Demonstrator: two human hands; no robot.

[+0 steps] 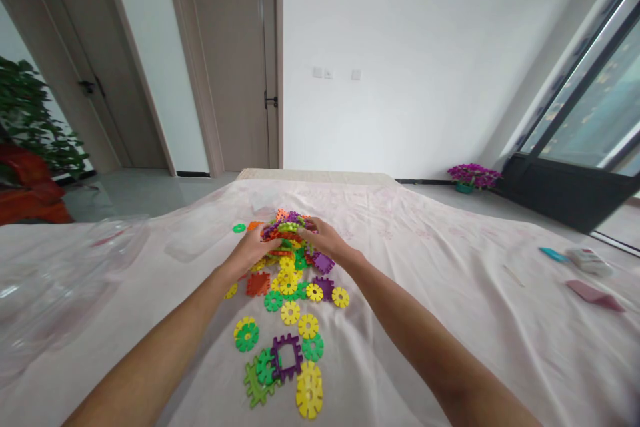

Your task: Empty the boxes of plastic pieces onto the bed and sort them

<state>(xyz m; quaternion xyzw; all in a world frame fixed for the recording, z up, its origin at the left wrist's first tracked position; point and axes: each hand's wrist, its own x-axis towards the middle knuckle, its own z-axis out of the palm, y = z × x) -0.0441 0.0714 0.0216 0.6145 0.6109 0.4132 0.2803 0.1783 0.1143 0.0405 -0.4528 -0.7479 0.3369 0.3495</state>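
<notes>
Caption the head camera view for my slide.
Two hands gather around a pile of colorful plastic pieces on a pale pink cloth.

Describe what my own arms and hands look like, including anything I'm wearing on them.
Your left forearm and right forearm are bare, with no sleeve in view, and narrow towards the wrists. No watch, bracelet or cable shows. Your left hand and right hand have no gloves; they are too small and partly hidden to rule out rings.

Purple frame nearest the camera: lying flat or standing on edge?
The purple frame lies flat; its face and open centre show from above.
</notes>
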